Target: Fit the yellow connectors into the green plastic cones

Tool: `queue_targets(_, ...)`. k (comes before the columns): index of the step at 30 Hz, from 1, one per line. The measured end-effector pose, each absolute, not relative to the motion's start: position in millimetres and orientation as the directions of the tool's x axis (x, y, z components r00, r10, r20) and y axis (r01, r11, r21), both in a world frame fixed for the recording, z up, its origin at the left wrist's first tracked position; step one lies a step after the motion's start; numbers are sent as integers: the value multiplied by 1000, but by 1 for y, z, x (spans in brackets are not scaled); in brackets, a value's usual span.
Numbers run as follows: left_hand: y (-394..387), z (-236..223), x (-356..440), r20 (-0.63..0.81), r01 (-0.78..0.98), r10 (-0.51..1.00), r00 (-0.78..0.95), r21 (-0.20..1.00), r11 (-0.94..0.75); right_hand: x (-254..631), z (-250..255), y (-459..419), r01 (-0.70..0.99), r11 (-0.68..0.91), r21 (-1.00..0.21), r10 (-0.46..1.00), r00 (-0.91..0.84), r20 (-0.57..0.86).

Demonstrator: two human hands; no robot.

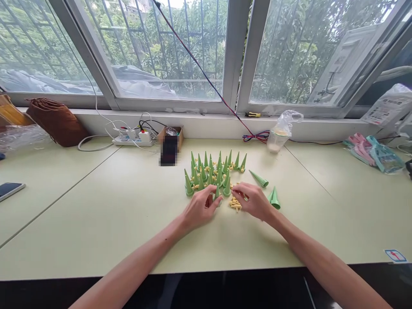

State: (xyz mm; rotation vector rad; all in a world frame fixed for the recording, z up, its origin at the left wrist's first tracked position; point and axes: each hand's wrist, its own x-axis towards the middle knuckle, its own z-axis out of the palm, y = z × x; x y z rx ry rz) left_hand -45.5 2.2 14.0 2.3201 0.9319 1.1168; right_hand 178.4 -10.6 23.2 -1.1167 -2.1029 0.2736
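My left hand [202,204] is closed round a small green cone [217,192], which stands upright between thumb and fingers. My right hand [252,198] hovers over a little heap of yellow pegs [236,203], its fingertips pinched together; whether a peg is in them I cannot make out. Behind both hands several green cones [203,171] stand upright in a cluster, with yellow pieces showing near their bases. To the right of my right hand one loose green cone [259,178] lies on its side, and more cones [275,198] sit close to my wrist.
Along the back stand a power strip [133,139] with cables, a small cardboard box [180,136] and a plastic bag [279,133]. A brown pouch [56,122] and a phone [10,190] are at the left. Pink and teal packets [375,152] lie far right on the table [106,227].
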Motion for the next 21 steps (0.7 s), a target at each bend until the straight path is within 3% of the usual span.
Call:
queue_targets(8, 5, 10, -51, 519, 372, 694, 499, 595, -712, 189, 27, -3, 785, 455, -420, 886, -351, 303)
queue_targets(21, 2, 11, -50, 472, 341, 731, 494, 668, -662, 190, 21, -2, 717, 536, -446, 843, -489, 225)
